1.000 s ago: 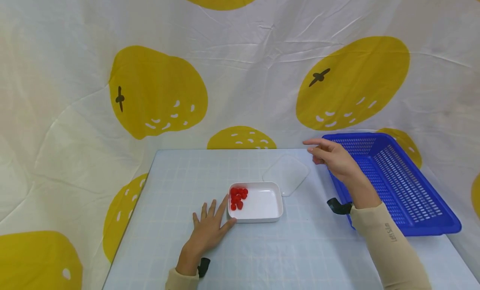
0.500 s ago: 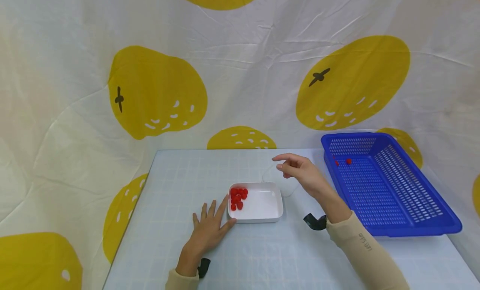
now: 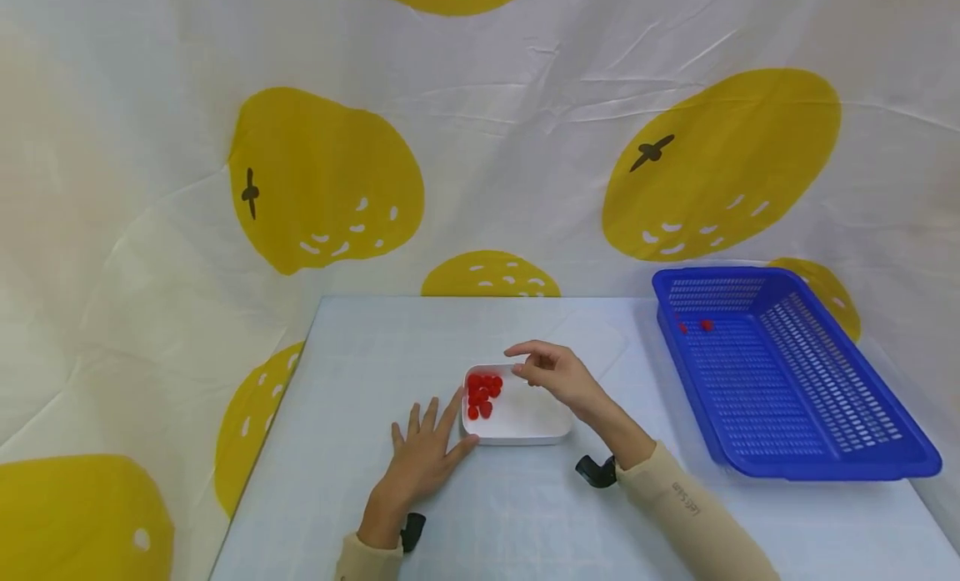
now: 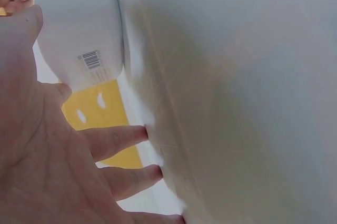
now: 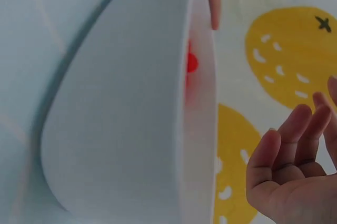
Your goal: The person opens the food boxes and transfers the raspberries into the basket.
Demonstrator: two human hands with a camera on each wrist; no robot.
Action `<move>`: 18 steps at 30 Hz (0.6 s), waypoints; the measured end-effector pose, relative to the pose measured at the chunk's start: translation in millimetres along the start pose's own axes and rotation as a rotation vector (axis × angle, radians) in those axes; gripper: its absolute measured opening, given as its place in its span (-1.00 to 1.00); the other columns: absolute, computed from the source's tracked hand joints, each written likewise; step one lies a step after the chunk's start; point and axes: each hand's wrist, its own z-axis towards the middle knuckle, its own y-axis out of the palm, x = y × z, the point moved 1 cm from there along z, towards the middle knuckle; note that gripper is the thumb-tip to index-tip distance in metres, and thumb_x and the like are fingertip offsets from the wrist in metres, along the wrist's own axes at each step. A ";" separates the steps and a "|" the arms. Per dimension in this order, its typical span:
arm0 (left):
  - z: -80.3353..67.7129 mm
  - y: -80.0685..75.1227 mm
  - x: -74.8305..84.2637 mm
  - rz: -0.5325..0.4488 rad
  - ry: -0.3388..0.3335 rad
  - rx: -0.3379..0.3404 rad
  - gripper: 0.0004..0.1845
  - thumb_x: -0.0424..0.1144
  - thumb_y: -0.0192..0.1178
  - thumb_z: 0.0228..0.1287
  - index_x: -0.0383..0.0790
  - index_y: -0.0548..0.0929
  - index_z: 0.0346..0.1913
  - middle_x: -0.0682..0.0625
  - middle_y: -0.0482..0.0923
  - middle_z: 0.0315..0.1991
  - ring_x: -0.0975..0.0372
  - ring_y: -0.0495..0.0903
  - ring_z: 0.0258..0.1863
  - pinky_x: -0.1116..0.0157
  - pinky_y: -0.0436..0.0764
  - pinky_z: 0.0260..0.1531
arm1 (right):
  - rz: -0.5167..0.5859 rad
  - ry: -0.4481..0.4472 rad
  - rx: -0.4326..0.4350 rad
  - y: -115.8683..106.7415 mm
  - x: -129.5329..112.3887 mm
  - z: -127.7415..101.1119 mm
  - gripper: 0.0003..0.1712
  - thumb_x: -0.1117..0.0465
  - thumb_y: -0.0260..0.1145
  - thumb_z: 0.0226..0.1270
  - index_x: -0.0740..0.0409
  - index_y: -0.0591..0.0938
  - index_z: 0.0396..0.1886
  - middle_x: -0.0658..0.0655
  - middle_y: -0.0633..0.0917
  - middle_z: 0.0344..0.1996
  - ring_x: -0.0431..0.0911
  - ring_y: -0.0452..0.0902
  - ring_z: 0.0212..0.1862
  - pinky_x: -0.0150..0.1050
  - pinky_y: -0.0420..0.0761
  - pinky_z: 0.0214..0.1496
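Note:
A white rectangular dish [image 3: 532,414] sits mid-table, with several small red berries [image 3: 483,395] grouped at its left end. My left hand [image 3: 420,466] lies with fingers spread, the index finger and thumb at the dish's left side. In the left wrist view a barcode shows on the wall of the dish [image 4: 79,29], and the other fingertips reach the tabletop. Over the dish's far right part hovers my right hand [image 3: 564,379], fingers loosely bent and holding nothing. The right wrist view shows that hand [image 5: 295,176] beside the dish [image 5: 116,103], a red berry visible past its rim.
A blue perforated basket [image 3: 772,406] stands at the right, with a few red berries [image 3: 707,325] in its far left corner. Behind the dish lies a clear flat sheet [image 3: 613,348], partly hidden by the right hand. A fruit-print cloth [image 3: 480,164] hangs behind the table.
My right hand has come left from the blue basket to over the dish; red showed at its fingers earlier, and none does now. The left hand has stayed in place.

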 end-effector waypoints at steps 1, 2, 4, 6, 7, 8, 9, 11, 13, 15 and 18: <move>0.1 0.3 0.2 0.000 0.004 0.000 -0.08 0.43 0.03 0.30 0.32 -0.10 0.61 -0.25 0.07 0.54 -0.31 -0.10 0.49 -0.45 -0.22 0.28 | 0.001 0.000 -0.001 3.4 4.3 0.4 -0.65 0.26 0.28 0.46 0.22 0.63 0.19 0.16 0.63 -0.38 0.27 0.49 -0.22 -0.21 0.53 -0.22; 0.0 0.5 0.3 -0.001 0.006 0.002 -0.08 0.42 0.03 0.30 0.32 -0.10 0.61 -0.25 0.07 0.54 -0.31 -0.10 0.49 -0.46 -0.22 0.28 | 0.005 0.003 -0.005 7.0 8.2 0.9 -0.64 0.27 0.27 0.47 0.24 0.62 0.19 0.15 0.64 -0.36 0.26 0.49 -0.22 -0.20 0.54 -0.22; 0.0 1.0 0.1 0.003 0.005 0.002 -0.09 0.41 0.03 0.31 0.32 -0.10 0.61 -0.24 0.07 0.54 -0.31 -0.10 0.50 -0.45 -0.22 0.28 | 0.008 0.010 -0.010 13.7 16.6 2.8 -0.64 0.26 0.26 0.47 0.26 0.62 0.19 0.16 0.64 -0.34 0.26 0.49 -0.21 -0.16 0.56 -0.20; -0.1 1.0 0.0 -0.003 0.005 0.001 -0.10 0.39 0.04 0.32 0.30 -0.08 0.61 -0.26 0.07 0.54 -0.31 -0.10 0.49 -0.46 -0.22 0.27 | 0.006 0.023 -0.004 19.4 23.1 4.5 -0.65 0.22 0.29 0.46 0.22 0.64 0.17 0.21 0.63 -0.35 0.28 0.50 -0.21 -0.09 0.58 -0.18; 0.0 1.0 -0.1 -0.002 0.001 -0.004 -0.09 0.39 0.04 0.32 0.30 -0.08 0.61 -0.25 0.07 0.54 -0.31 -0.10 0.50 -0.46 -0.23 0.28 | 0.000 0.032 0.002 22.1 26.1 5.1 -0.65 0.19 0.31 0.45 0.19 0.66 0.16 0.24 0.62 -0.36 0.30 0.50 -0.21 -0.06 0.58 -0.18; 0.1 1.0 -0.2 -0.001 -0.001 -0.007 -0.09 0.39 0.05 0.32 0.29 -0.07 0.61 -0.25 0.07 0.54 -0.31 -0.10 0.50 -0.46 -0.23 0.27 | -0.003 0.043 0.008 24.7 28.8 5.7 -0.65 0.17 0.33 0.44 0.16 0.67 0.15 0.28 0.62 -0.35 0.30 0.50 -0.21 -0.03 0.59 -0.17; 0.2 1.0 -0.3 -0.001 -0.004 -0.011 -0.10 0.39 0.05 0.32 0.29 -0.07 0.61 -0.25 0.06 0.54 -0.31 -0.11 0.50 -0.46 -0.23 0.27 | -0.001 0.053 0.012 27.0 31.5 6.4 -0.65 0.16 0.34 0.42 0.13 0.68 0.14 0.32 0.60 -0.35 0.31 0.50 -0.21 -0.01 0.59 -0.18; 0.4 0.9 -0.1 -0.004 -0.007 -0.015 -0.10 0.39 0.04 0.33 0.28 -0.06 0.61 -0.26 0.07 0.54 -0.31 -0.11 0.49 -0.47 -0.23 0.27 | -0.006 0.073 0.018 31.7 36.7 7.7 -0.65 0.14 0.37 0.40 0.09 0.70 0.13 0.38 0.59 -0.35 0.30 0.49 -0.23 -0.04 0.57 -0.22; 0.7 0.8 0.0 -0.005 -0.012 -0.023 -0.10 0.40 0.03 0.33 0.29 -0.08 0.61 -0.27 0.06 0.54 -0.32 -0.11 0.49 -0.47 -0.24 0.26 | -0.018 0.075 0.011 36.1 41.4 9.6 -0.64 0.15 0.38 0.39 0.07 0.70 0.14 0.34 0.64 -0.29 0.24 0.49 -0.25 -0.09 0.55 -0.25; 1.0 0.6 0.1 -0.005 -0.010 -0.023 -0.10 0.40 0.02 0.33 0.30 -0.08 0.61 -0.27 0.07 0.54 -0.32 -0.11 0.49 -0.48 -0.24 0.26 | -0.021 0.062 -0.002 40.4 44.9 12.1 -0.64 0.18 0.37 0.39 0.11 0.70 0.15 0.27 0.69 -0.17 0.14 0.49 -0.25 -0.16 0.53 -0.26; 1.5 0.3 0.2 -0.004 -0.001 -0.018 -0.11 0.41 0.01 0.33 0.32 -0.10 0.61 -0.27 0.07 0.54 -0.32 -0.10 0.49 -0.48 -0.23 0.26 | -0.038 0.041 -0.008 45.8 47.3 15.3 -0.65 0.23 0.36 0.40 0.16 0.69 0.14 0.16 0.69 0.01 0.00 0.47 -0.23 -0.25 0.53 -0.28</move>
